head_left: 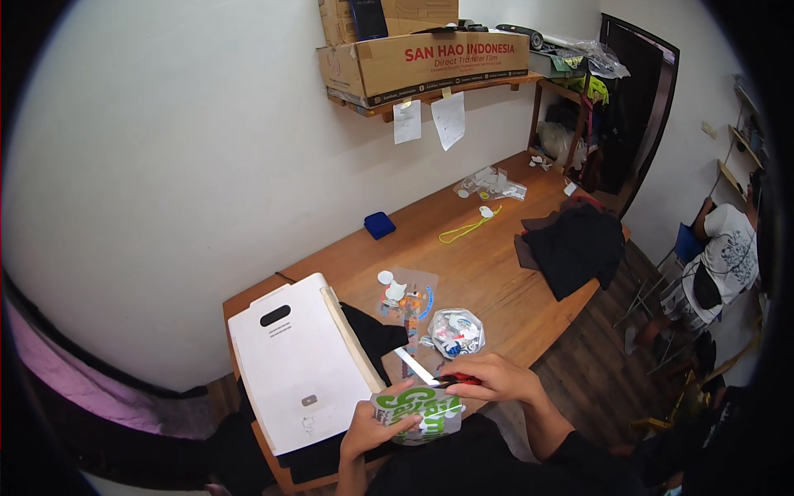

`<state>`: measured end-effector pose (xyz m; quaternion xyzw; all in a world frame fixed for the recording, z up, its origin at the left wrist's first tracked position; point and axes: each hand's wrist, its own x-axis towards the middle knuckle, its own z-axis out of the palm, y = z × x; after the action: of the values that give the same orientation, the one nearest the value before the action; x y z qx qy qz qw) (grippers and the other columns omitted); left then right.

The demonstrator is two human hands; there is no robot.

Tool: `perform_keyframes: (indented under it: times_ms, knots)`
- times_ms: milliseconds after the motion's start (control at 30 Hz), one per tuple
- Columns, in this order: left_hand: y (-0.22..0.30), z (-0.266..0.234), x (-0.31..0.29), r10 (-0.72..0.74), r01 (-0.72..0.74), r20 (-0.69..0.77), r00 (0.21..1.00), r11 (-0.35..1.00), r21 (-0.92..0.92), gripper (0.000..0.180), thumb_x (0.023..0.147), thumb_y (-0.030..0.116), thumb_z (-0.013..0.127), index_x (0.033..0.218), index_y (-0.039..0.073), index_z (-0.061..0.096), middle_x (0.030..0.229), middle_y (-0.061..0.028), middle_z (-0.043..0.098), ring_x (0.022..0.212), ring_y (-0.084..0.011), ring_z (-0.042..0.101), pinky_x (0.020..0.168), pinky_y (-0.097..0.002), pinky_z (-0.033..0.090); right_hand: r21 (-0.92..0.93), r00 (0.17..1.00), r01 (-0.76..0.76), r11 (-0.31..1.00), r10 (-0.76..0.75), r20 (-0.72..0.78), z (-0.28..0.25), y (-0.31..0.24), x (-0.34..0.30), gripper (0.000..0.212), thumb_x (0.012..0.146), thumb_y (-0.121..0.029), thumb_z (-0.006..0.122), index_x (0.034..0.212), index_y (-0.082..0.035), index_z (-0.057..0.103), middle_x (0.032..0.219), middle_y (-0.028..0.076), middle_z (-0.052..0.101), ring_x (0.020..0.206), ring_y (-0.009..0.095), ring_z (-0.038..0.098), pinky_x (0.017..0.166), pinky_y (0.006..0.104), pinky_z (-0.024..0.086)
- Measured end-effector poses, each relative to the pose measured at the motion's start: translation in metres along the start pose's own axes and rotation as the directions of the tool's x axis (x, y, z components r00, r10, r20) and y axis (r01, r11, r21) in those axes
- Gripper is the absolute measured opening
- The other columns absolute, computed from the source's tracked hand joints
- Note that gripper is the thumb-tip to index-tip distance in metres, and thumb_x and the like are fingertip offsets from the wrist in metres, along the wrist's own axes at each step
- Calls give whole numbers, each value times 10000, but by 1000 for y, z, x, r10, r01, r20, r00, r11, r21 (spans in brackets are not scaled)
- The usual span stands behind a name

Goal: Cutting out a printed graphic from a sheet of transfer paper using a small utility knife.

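Close to my body at the table's front edge, my left hand (370,428) pinches a clear film sheet (426,413) with large green and white lettering. My right hand (503,379) is closed round the red-and-black handles of a pair of scissors (460,380) at the sheet's upper edge. A narrow white strip (416,366) sticks out beyond the scissors; whether it is a blade or cut film I cannot tell. Just past my hands stands a clear tub (458,332) full of small cut scraps. Beside it lies another transparent sheet (420,291) with colourful prints.
A white flat-topped machine (302,364) with black cloth (372,335) stands on the left. Farther along the wooden table (496,269) are a blue pouch (380,226), a yellow cord (469,229) and dark folded clothes (575,248). Another person (718,256) sits at the right.
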<state>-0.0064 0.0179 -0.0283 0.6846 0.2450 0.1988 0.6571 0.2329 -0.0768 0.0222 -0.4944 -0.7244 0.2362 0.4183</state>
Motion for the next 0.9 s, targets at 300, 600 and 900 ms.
perform_keyframes:
  times_ms: [300,600,900]
  knots:
    - [-1,-1,2,73,-74,7,997,997,20,573,736,66,740,1250,-12,500,931,-72,671,797,-77,612,744,-212,482,-19,999,-31,999,31,25,0,4,1,269,846,-194,631,1031,-5,585,888,127,634,744,244,632,628,312,489]
    - [0,4,0,26,-26,-2,1000,997,-71,562,726,56,748,1227,-38,509,969,-90,662,830,-86,608,757,-214,484,179,992,-72,981,90,-90,4,1,5,338,796,-149,683,1072,2,558,956,138,618,861,234,620,730,312,469]
    - [2,8,0,-1,-1,-20,1000,994,-112,532,723,72,759,1186,-60,533,954,-93,665,815,-86,612,731,-210,494,155,990,-78,985,95,-103,-6,1,0,327,846,-161,628,1127,-7,561,951,139,620,820,228,618,713,299,475]
